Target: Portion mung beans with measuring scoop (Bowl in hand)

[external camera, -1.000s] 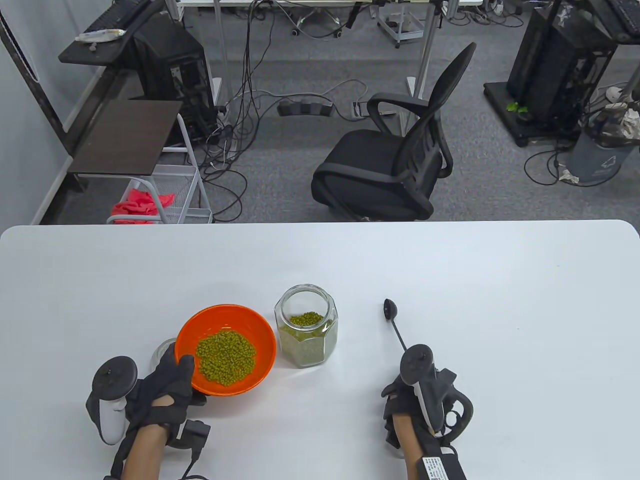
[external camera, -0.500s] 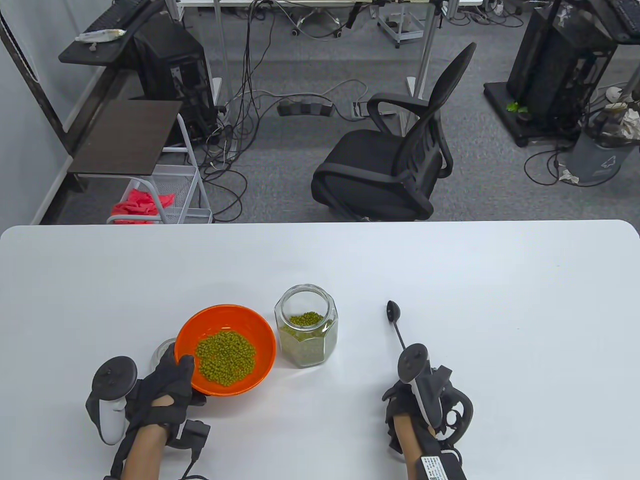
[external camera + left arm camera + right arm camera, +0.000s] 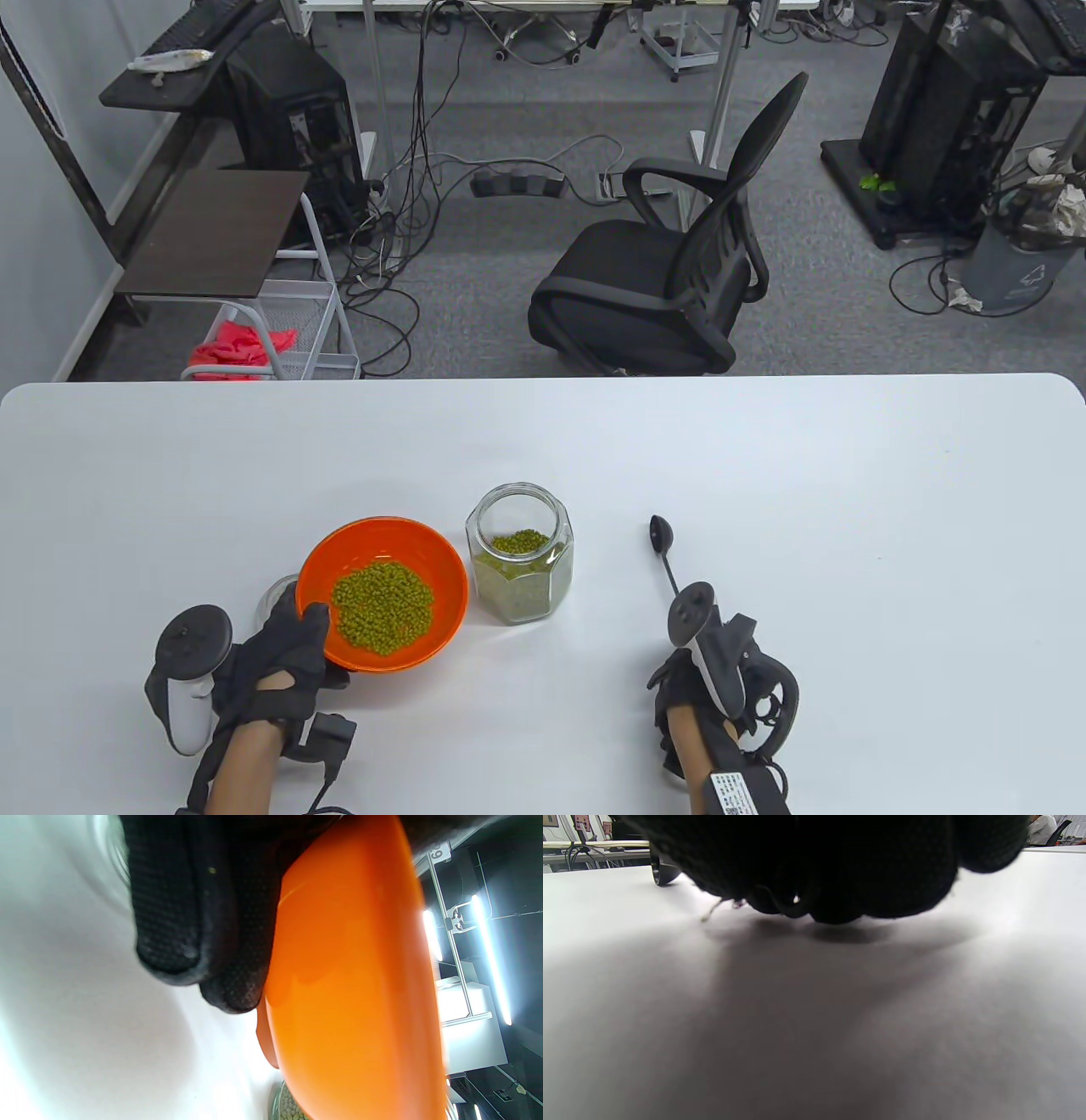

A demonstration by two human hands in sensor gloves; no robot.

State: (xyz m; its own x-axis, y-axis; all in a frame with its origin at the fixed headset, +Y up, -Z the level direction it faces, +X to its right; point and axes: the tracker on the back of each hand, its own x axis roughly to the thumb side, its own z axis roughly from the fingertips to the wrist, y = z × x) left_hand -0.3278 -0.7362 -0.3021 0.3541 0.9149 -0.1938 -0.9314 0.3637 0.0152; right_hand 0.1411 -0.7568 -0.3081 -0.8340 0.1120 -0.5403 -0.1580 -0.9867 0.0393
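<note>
Left hand (image 3: 276, 658) grips orange bowl (image 3: 441, 564) at its rim, loose mung beans (image 3: 382, 604) likely to shift; right hand (image 3: 691, 692) over light, stiff scoop (image 3: 663, 543) handle, grip hidden.

A small white tag (image 3: 440, 853) on the metal frame in the left wrist view reads 69 or 60. A white label (image 3: 736, 794) on the right wrist strap carries print too small to read.
</note>
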